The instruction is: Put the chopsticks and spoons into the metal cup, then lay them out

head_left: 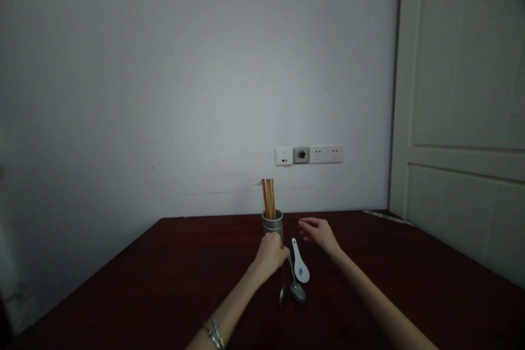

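Observation:
My left hand (270, 252) is closed in front of a metal cup (273, 220) that holds several wooden chopsticks (268, 198). From its fingers a metal spoon (282, 294) hangs bowl down, seen nearly edge-on; the hand hides the upper handle. Just right of it lies a second metal spoon (298, 292), its handle end near my left fingers. A white soup spoon (301, 269) with a blue mark rests beside that one. My right hand (320, 232) hovers beyond the white spoon's handle, fingers loosely bent and apart, with nothing visible in them.
All of this stands on a dark red table (184, 273) against a pale wall (205, 93). Sockets (326, 154) sit on the wall behind the cup. To the right is a white panelled door (463, 93). A thin strip (388, 217) lies along the table's far right edge.

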`<action>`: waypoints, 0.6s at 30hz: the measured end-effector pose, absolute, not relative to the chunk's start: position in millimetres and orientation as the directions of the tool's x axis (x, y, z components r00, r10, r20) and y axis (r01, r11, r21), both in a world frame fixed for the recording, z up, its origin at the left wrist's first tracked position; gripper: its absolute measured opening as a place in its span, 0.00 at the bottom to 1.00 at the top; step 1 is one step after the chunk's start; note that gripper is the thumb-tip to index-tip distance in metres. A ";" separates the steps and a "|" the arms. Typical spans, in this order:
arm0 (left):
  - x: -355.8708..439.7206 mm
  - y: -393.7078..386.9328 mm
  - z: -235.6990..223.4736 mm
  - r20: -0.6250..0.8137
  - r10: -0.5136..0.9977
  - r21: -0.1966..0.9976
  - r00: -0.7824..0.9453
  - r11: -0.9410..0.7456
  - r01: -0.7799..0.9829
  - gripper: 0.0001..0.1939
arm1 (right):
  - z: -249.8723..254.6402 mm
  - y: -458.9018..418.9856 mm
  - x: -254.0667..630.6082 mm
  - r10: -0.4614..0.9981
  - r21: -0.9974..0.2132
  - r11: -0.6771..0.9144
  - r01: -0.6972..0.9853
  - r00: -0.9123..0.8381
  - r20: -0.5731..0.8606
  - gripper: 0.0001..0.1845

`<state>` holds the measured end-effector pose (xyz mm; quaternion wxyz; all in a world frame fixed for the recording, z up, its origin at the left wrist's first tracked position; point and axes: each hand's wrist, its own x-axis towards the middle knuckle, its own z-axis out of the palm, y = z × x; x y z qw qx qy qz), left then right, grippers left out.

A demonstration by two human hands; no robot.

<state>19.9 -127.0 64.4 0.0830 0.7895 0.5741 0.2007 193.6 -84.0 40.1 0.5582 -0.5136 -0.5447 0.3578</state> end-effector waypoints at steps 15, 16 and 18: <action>24.1 -158.9 98.6 0.320 0.893 0.171 0.318 -0.384 0.907 0.12 | 84.7 -119.0 151.2 0.976 -0.964 0.207 -0.169 -0.036 0.216 0.16; 22.3 -158.9 100.2 0.331 0.885 0.162 0.327 -0.395 0.904 0.12 | 85.6 -118.7 152.5 0.977 -0.964 0.202 -0.171 -0.034 0.211 0.16; 17.9 -159.0 104.3 0.354 0.870 0.176 0.343 -0.422 0.889 0.12 | 88.8 -119.9 154.3 0.979 -0.965 0.193 -0.176 -0.029 0.201 0.17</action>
